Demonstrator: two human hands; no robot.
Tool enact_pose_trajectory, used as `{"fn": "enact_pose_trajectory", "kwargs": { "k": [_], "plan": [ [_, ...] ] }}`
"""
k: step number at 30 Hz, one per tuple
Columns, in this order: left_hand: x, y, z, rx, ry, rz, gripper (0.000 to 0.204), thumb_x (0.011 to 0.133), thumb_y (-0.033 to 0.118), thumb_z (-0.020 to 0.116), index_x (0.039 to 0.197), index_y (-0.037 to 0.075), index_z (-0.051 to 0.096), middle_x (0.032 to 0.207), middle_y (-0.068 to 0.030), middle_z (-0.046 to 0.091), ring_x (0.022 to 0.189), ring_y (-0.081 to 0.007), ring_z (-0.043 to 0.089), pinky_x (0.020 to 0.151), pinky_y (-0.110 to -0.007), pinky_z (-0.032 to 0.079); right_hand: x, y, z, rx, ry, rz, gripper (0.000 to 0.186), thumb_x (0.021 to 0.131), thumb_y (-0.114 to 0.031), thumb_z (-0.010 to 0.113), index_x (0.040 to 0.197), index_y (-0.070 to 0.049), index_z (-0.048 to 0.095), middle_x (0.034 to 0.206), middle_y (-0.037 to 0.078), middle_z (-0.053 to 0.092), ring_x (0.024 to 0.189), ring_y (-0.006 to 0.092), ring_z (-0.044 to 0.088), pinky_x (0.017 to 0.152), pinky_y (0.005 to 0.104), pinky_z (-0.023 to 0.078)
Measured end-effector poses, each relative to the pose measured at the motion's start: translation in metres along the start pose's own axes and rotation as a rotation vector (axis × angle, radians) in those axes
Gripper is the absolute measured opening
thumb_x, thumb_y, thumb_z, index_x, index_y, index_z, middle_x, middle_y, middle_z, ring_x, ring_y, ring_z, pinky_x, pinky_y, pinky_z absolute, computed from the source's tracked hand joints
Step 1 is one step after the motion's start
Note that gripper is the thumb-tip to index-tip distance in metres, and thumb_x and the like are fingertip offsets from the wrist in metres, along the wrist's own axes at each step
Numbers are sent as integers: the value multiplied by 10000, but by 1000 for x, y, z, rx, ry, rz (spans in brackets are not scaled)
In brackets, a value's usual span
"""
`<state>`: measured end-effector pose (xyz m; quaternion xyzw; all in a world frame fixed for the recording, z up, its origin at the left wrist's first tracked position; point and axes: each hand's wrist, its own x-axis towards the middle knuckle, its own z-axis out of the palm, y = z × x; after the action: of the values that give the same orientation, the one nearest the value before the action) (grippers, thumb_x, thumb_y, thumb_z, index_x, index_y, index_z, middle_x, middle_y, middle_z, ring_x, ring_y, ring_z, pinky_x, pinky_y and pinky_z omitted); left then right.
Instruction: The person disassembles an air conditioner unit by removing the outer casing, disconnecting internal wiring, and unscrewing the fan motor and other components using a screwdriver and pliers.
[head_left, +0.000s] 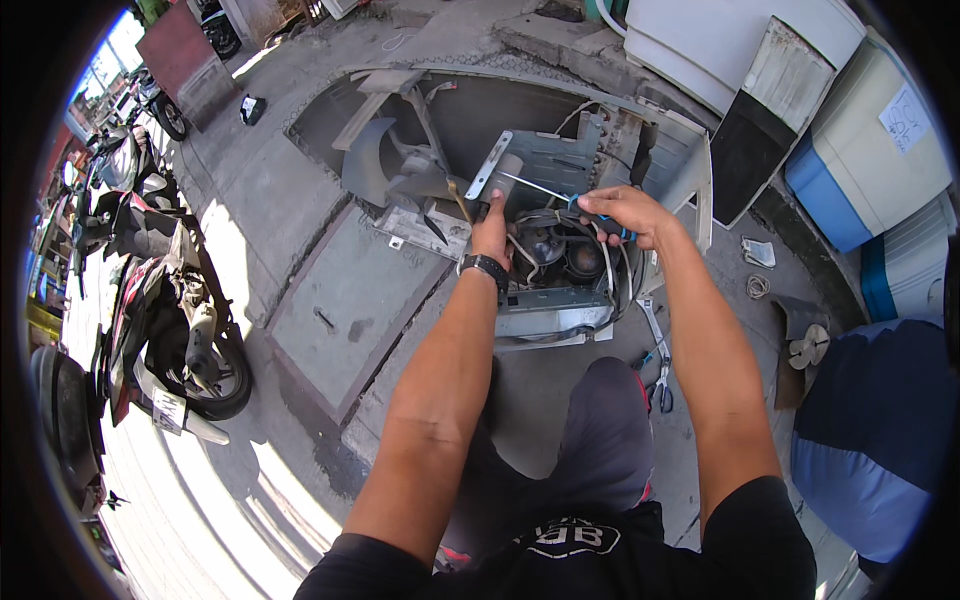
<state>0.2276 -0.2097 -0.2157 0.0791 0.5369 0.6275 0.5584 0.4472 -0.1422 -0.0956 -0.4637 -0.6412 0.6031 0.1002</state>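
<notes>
My right hand [630,215] is closed around the blue and black handle of a screwdriver [545,189]. Its long thin shaft points left, and the tip lies over a pale grey cylinder [509,166]. Beside that cylinder stands a flat metal bracket [489,166] with holes in it. My left hand [490,232], with a dark band at the wrist, is closed at the bracket's lower end; some of its fingers are hidden. Below both hands, an opened air conditioner unit [540,315] shows a round black compressor [584,262] and loose wires. A grey fan [368,165] sits at its far left.
Pliers [661,392] and a long metal tool [655,325] lie on the ground right of the unit. White and blue appliance casings [835,165] line the right side. A person's blue-clothed leg [870,440] is at lower right. Parked motorcycles [180,330] stand on the left.
</notes>
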Motion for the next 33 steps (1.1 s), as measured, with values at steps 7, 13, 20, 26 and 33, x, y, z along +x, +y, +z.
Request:
{"fn": "enact_pose_trajectory", "kwargs": {
  "k": [7, 13, 20, 26, 33],
  "plan": [
    [6, 1, 0, 31, 33, -28, 631, 840, 652, 677, 1170, 121, 592, 881, -29, 500, 804, -193, 545, 762, -411, 482, 6, 22, 11, -1088, 661, -623, 428, 869, -429, 706, 1128, -89, 689, 957, 86, 691, 835, 257, 694, 693, 400, 547],
    [4, 3, 5, 42, 51, -26, 617, 852, 653, 660, 1139, 110, 602, 851, -19, 502, 816, -185, 530, 805, -431, 476, 3, 14, -7, -266, 212, -307, 390, 896, -386, 703, 1132, -76, 693, 923, 69, 700, 676, 190, 658, 578, 343, 525],
    [5, 6, 0, 75, 46, -41, 594, 868, 647, 639, 1086, 97, 590, 836, -20, 501, 797, -175, 511, 764, -399, 440, 15, 3, -13, -536, 80, -78, 438, 940, -495, 615, 1035, -76, 702, 724, 55, 667, 569, 161, 593, 491, 343, 461],
    [10, 7, 0, -38, -9, -97, 653, 867, 659, 627, 1276, 160, 529, 1096, -75, 569, 1040, -233, 552, 1022, -545, 379, 2, 32, 11, -839, 626, -668, 351, 849, -343, 765, 1064, -72, 703, 870, 57, 699, 708, 236, 664, 632, 393, 514],
    [-3, 7, 3, -133, -31, -64, 678, 881, 670, 590, 1331, 172, 496, 1241, -105, 523, 1177, -260, 493, 1096, -574, 284, 13, -3, -2, -201, -137, 108, 386, 963, -439, 592, 1024, -70, 691, 826, 76, 685, 668, 166, 633, 562, 296, 480]
  ]
}}
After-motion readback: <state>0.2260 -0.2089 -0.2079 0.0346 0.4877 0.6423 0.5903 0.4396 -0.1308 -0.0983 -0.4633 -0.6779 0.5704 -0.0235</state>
